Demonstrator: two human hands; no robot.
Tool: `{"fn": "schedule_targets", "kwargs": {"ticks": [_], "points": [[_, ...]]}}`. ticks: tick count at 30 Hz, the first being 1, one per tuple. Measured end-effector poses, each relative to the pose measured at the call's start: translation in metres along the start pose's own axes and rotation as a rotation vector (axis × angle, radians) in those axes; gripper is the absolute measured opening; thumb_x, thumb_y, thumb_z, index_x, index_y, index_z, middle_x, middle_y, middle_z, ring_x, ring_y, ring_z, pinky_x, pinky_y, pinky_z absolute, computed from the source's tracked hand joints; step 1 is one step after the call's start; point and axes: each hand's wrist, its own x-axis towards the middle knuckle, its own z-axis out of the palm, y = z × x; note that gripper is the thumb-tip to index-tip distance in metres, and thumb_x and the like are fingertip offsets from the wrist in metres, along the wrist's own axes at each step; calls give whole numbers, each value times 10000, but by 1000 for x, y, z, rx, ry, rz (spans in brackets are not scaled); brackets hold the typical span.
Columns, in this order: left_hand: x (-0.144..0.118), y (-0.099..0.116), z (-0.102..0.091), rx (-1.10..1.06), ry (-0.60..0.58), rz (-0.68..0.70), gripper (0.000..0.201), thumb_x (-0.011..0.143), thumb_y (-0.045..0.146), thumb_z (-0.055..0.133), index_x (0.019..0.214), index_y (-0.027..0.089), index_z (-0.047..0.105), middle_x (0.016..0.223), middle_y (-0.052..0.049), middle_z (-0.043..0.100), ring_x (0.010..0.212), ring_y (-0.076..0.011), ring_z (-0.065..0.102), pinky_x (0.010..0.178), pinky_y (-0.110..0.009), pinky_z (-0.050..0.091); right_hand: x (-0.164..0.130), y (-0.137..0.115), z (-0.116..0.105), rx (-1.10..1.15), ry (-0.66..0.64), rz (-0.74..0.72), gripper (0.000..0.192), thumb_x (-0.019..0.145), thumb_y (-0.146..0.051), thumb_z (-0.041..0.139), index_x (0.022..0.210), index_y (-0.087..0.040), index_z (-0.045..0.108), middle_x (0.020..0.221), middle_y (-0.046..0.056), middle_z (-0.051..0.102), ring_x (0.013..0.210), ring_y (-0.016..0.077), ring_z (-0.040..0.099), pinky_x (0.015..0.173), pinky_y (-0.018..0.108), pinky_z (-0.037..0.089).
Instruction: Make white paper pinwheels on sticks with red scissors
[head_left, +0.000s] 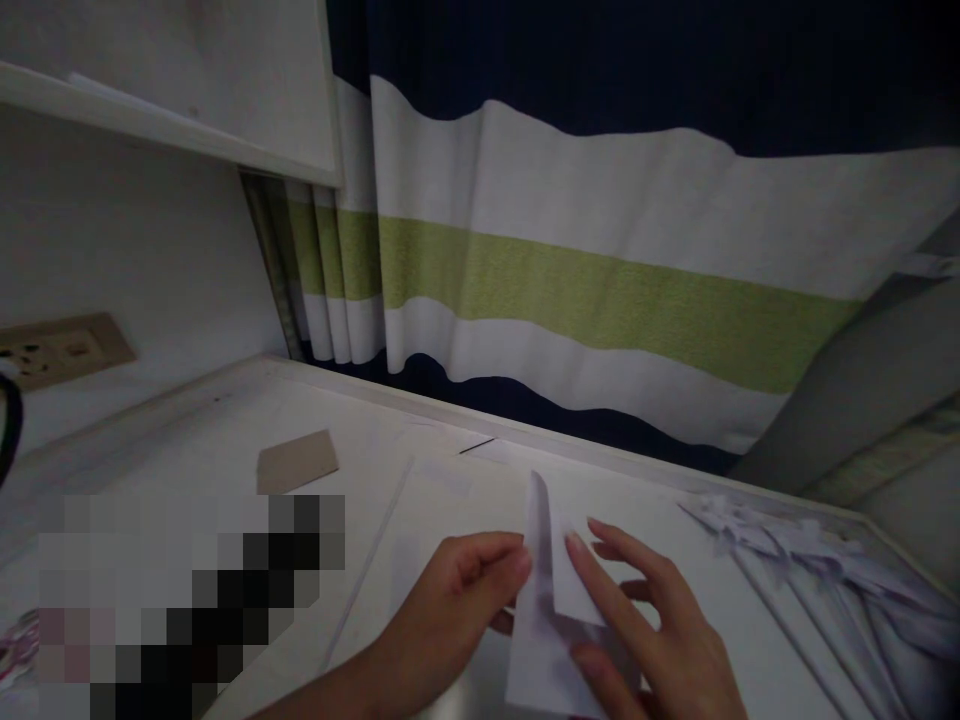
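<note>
Both hands low at centre over a pale table (225, 420), working a folded white paper (551, 600) that stands partly raised off the surface. Left hand (450, 610) curled, thumb and forefinger pinched on the paper's left edge near the fold. Right hand (660, 640) spread flatter, fingers (600, 560) extended and only slightly bent, fingertips pressing on the paper's right flap, thumb tucked beneath near the lower edge. Paper blank: no print, label or writing readable on it. To the right, just beside the right hand, a heap of pale folded paper pieces (810, 560), likewise unmarked. Farther left on the table, well apart, a small brown card (296, 462), plain. Beige wall socket (60, 348) at far left. Behind the table, a curtain (600, 300) striped navy, white and green.
</note>
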Motion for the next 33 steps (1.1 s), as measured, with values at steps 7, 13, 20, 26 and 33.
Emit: {"fn": "schedule_targets", "kwargs": {"ticks": [7, 13, 20, 26, 33], "points": [[0, 0, -1, -20, -117, 13, 240, 748, 193, 594, 984, 180, 637, 733, -16, 675, 667, -113, 596, 641, -199, 426, 5, -9, -8, -52, -64, -38, 422, 811, -315, 409, 1205, -170, 448, 1088, 165, 374, 752, 223, 494, 501, 301, 545], [-1, -2, -2, 35, -100, -25, 217, 776, 195, 554, 965, 141, 647, 719, -37, 674, 640, -109, 580, 595, -184, 407, 2, -9, -13, 157, -112, 35, 359, 824, -286, 419, 1178, -266, 478, 1146, 120, 355, 757, 206, 511, 561, 316, 532], [-8, 8, 7, 250, -164, -72, 241, 771, 162, 518, 972, 165, 651, 792, -27, 679, 750, -154, 596, 659, -207, 427, 0, -7, -10, 804, -166, 616, 374, 780, -349, 521, 1146, -349, 444, 960, 40, 540, 793, 191, 539, 609, 265, 485], [-12, 18, 7, 623, -208, -165, 227, 761, 210, 509, 915, 182, 673, 779, -8, 654, 752, -147, 553, 634, -173, 391, 14, -11, -6, 1046, -240, 873, 132, 714, -333, 585, 710, -201, 581, 659, -15, 509, 599, 136, 491, 539, 241, 413], [-11, 10, 6, 495, -309, -232, 247, 780, 257, 495, 968, 192, 642, 815, 6, 646, 812, -153, 556, 654, -172, 387, 13, -12, -4, 1200, -211, 1038, 235, 655, -373, 640, 633, -169, 528, 545, -56, 458, 482, 77, 396, 429, 180, 316]]}}
